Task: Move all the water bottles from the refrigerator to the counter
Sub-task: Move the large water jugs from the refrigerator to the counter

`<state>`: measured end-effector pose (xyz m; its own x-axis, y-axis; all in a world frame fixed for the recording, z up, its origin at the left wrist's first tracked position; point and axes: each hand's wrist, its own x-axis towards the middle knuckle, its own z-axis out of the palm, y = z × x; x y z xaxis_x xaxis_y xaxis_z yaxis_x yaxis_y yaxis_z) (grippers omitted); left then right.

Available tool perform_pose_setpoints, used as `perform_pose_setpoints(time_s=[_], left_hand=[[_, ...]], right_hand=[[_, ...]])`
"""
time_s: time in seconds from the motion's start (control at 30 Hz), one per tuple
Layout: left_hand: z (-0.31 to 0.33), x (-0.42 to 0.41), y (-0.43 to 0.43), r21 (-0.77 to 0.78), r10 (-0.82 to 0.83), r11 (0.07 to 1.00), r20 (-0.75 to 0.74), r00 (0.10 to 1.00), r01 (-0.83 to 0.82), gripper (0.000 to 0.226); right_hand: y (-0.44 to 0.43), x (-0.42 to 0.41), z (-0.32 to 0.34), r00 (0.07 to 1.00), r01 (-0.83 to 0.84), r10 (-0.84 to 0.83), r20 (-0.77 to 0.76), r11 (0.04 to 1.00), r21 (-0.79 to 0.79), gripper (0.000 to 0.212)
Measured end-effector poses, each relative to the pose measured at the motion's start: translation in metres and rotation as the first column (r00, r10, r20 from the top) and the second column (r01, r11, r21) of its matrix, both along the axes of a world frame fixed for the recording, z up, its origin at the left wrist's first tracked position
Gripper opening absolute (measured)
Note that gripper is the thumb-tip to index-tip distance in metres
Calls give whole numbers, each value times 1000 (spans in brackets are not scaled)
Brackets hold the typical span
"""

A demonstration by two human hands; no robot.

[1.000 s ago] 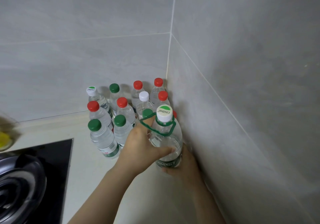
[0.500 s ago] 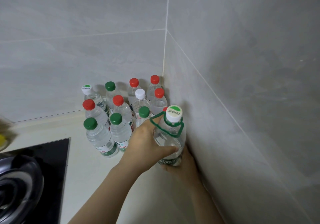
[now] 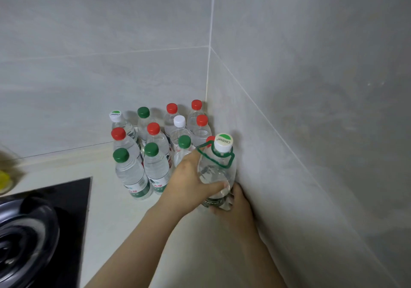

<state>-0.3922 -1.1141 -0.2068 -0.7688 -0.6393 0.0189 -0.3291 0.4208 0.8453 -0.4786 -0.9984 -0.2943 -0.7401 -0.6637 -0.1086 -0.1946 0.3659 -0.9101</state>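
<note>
A large clear water bottle [image 3: 216,172] with a white cap and a green carry loop stands at the corner by the right wall. My left hand [image 3: 189,183] wraps its left side, and my right hand [image 3: 235,207] holds its base from the right. Behind it, several smaller water bottles [image 3: 153,163] with red, green and white caps stand packed on the pale counter [image 3: 124,221] in the corner.
Grey tiled walls [image 3: 311,132] close the corner at back and right. A black cooktop [image 3: 73,216] with a dark glass pot lid [image 3: 24,238] fills the lower left. A yellow object [image 3: 4,178] sits blurred at the left edge.
Both hands have shifted the large bottle slightly right, closer to the right wall. The view has tilted a little.
</note>
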Motion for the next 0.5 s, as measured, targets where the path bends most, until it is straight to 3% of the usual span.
perform_pose_setpoints(time_s=[0.1, 0.23, 0.5], left_hand=[[5, 13, 2, -15, 18, 1000, -14, 1000, -18, 62], [11, 37, 7, -12, 38, 999, -22, 999, -38, 70], [26, 104, 6, -70, 32, 997, -80, 996, -37, 60]], right_hand=[[10, 1, 4, 999, 46, -46, 4, 999, 9, 53], [28, 10, 19, 997, 37, -32, -63, 997, 70, 54], [47, 31, 82, 906, 101, -48, -420, 989, 105, 49]])
